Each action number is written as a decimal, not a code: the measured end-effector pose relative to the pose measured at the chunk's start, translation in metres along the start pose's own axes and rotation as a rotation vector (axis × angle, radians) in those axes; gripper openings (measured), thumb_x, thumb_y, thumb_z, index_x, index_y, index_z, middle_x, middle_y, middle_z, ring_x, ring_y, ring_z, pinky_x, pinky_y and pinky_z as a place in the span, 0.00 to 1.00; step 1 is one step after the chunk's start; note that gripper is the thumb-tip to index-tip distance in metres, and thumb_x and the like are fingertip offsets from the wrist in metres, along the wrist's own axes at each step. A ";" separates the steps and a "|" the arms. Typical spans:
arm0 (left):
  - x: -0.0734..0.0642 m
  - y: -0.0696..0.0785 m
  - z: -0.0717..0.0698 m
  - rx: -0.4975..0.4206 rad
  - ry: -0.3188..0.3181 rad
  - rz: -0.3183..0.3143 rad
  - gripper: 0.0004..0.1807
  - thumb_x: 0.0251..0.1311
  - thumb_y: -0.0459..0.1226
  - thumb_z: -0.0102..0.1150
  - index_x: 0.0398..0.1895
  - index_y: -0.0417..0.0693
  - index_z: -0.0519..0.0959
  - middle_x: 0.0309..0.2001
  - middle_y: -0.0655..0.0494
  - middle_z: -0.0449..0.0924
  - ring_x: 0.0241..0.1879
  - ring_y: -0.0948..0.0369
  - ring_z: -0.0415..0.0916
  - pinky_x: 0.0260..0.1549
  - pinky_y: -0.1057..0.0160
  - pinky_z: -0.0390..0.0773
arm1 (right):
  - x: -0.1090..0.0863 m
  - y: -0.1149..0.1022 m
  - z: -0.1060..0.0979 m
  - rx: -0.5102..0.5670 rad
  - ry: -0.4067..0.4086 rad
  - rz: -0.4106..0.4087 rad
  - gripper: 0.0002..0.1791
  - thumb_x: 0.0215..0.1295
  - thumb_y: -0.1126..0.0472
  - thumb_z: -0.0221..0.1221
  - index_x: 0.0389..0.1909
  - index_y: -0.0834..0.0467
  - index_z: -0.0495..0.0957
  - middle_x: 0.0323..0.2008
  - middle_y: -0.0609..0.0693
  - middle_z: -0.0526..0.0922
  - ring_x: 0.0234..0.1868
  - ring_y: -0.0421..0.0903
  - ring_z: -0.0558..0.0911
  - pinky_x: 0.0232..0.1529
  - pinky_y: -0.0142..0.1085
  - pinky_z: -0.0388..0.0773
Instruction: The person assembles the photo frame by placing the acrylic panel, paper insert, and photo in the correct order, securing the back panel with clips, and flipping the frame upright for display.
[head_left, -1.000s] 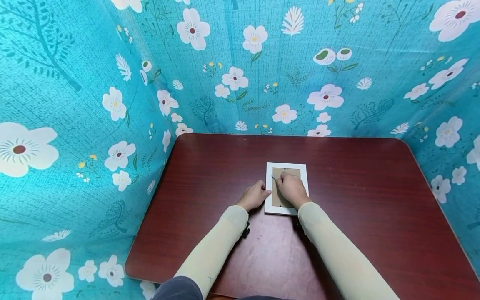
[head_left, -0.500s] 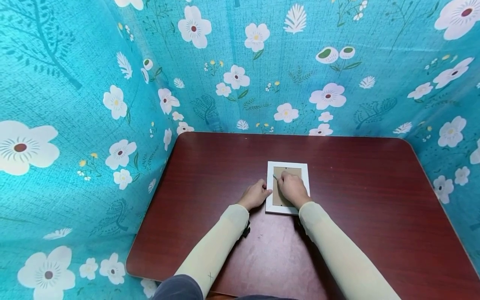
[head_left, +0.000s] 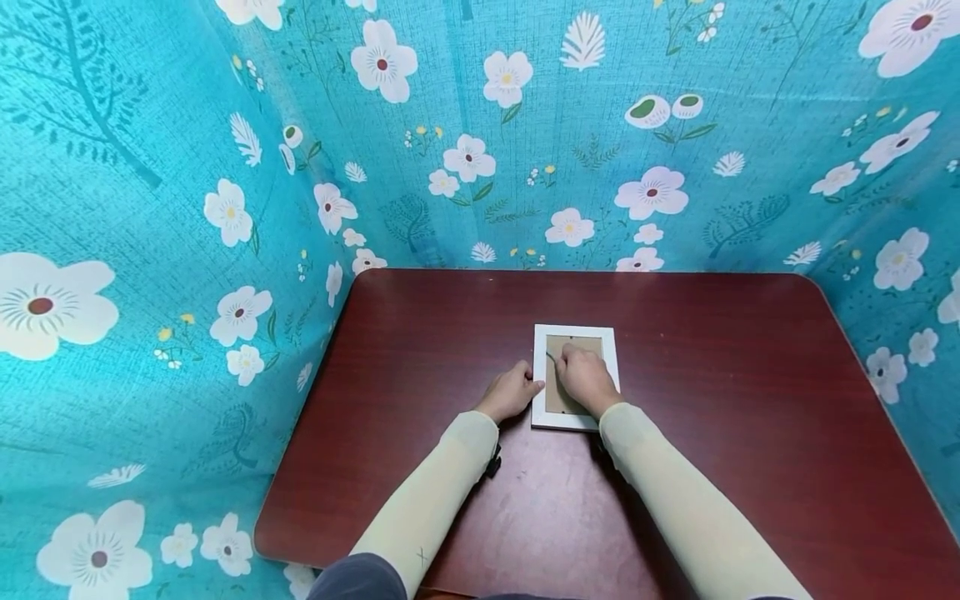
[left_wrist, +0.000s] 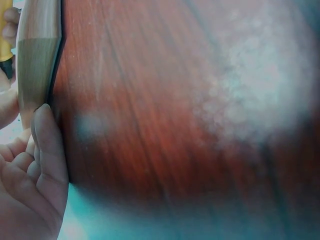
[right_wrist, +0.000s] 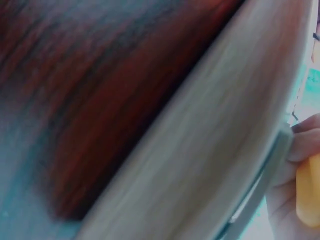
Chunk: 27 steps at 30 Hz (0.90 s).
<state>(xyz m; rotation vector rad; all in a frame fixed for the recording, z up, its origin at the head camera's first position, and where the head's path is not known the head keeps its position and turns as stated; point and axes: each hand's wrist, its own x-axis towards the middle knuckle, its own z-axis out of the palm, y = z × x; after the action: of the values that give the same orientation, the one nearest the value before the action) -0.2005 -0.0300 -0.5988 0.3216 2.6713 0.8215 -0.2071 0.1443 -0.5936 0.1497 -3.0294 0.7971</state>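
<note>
A white picture frame (head_left: 566, 421) lies face down on the table, its brown backing board (head_left: 556, 396) showing. My left hand (head_left: 510, 392) holds the frame's left side, thumb over the rim and fingers against the outer edge. Above the backing, my right hand (head_left: 587, 379) grips a yellow-handled screwdriver (left_wrist: 5, 35). Its thin dark shaft points to the upper left, close over the board near the frame's inner left edge. In the right wrist view the yellow handle (right_wrist: 307, 195) lies within the fingers, beside the frame's pale side (right_wrist: 185, 130).
The dark red wood-grain table (head_left: 420, 333) extends on every side of the frame. Blue flowered cloth (head_left: 480, 167) hangs behind the table and along its left and right sides. Small dark dots mark the backing's top and bottom edges.
</note>
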 end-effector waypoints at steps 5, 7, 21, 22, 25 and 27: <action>-0.001 0.001 0.001 -0.008 -0.002 -0.013 0.14 0.67 0.52 0.56 0.41 0.53 0.71 0.28 0.64 0.73 0.29 0.63 0.72 0.33 0.62 0.71 | -0.001 0.000 -0.001 0.006 -0.011 -0.012 0.10 0.69 0.62 0.54 0.27 0.58 0.71 0.21 0.53 0.74 0.24 0.52 0.74 0.28 0.48 0.71; -0.002 0.001 0.001 -0.008 -0.001 -0.015 0.14 0.67 0.52 0.56 0.41 0.53 0.71 0.28 0.64 0.73 0.29 0.63 0.72 0.33 0.62 0.71 | -0.001 0.000 -0.001 0.006 -0.013 -0.013 0.10 0.69 0.62 0.54 0.27 0.58 0.70 0.21 0.53 0.74 0.24 0.52 0.74 0.27 0.48 0.71; 0.000 0.001 0.000 -0.008 0.000 -0.012 0.14 0.67 0.52 0.55 0.42 0.53 0.72 0.29 0.64 0.73 0.29 0.64 0.72 0.33 0.62 0.72 | 0.000 -0.002 -0.002 -0.008 -0.025 -0.013 0.09 0.69 0.62 0.53 0.28 0.58 0.70 0.23 0.53 0.74 0.26 0.52 0.75 0.28 0.48 0.72; 0.000 0.002 0.000 -0.006 0.002 -0.010 0.14 0.67 0.52 0.56 0.42 0.53 0.72 0.29 0.64 0.73 0.29 0.64 0.72 0.33 0.62 0.72 | 0.001 -0.002 -0.001 -0.010 -0.023 -0.015 0.09 0.69 0.62 0.53 0.28 0.58 0.70 0.23 0.53 0.74 0.26 0.53 0.76 0.29 0.48 0.72; -0.002 0.003 -0.001 0.000 0.000 -0.013 0.14 0.67 0.52 0.56 0.42 0.53 0.72 0.29 0.64 0.74 0.30 0.64 0.72 0.34 0.62 0.72 | 0.001 0.000 0.000 -0.012 -0.017 -0.011 0.09 0.69 0.62 0.53 0.28 0.58 0.70 0.24 0.54 0.75 0.27 0.54 0.77 0.30 0.49 0.72; -0.003 0.004 -0.001 0.000 -0.005 -0.016 0.14 0.68 0.52 0.55 0.43 0.53 0.72 0.29 0.64 0.74 0.30 0.64 0.72 0.34 0.62 0.72 | -0.001 0.001 0.000 -0.006 -0.015 0.000 0.09 0.69 0.61 0.54 0.27 0.57 0.70 0.23 0.54 0.75 0.27 0.54 0.77 0.30 0.49 0.72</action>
<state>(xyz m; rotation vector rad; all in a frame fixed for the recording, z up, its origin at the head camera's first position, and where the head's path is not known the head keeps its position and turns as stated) -0.1978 -0.0279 -0.5953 0.3018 2.6659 0.8155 -0.2062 0.1456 -0.5940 0.1559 -3.0461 0.7898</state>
